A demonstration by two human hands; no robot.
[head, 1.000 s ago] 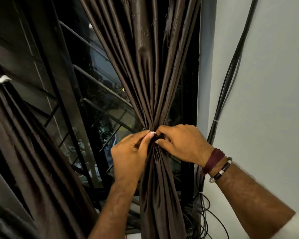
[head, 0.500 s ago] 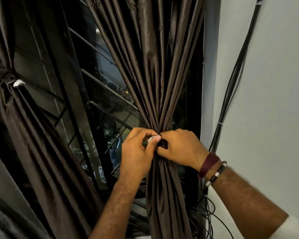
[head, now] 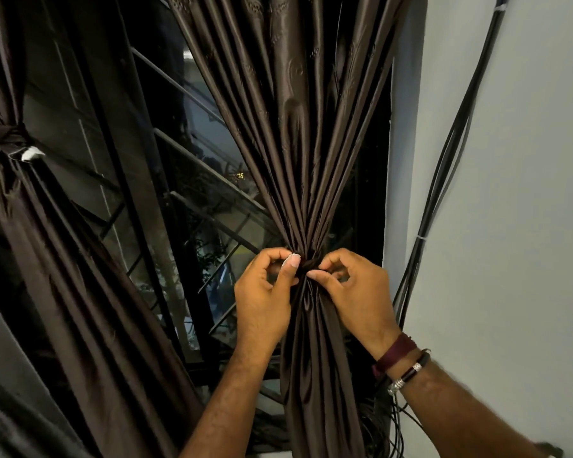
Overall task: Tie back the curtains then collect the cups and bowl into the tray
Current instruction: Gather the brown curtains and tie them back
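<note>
Head view: left hand (head: 262,299) and right hand (head: 354,292) pinch the tie-back band (head: 306,264) cinching the brown curtain (head: 298,143) at centre. Pull both ends evenly, snug knot. Second curtain (head: 47,259) at 9 o'clock already tied; cups, bowl, tray unseen.

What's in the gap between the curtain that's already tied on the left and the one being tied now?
In the head view, the window's dark metal grille and glass fill the stretch between the tied left curtain and the right curtain.

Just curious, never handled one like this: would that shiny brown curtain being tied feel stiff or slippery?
Probably floppy: the right curtain gathers into tight folds where the left hand and right hand pinch its tie. Its sheen suggests it's slippery. It likely hangs light.
</note>
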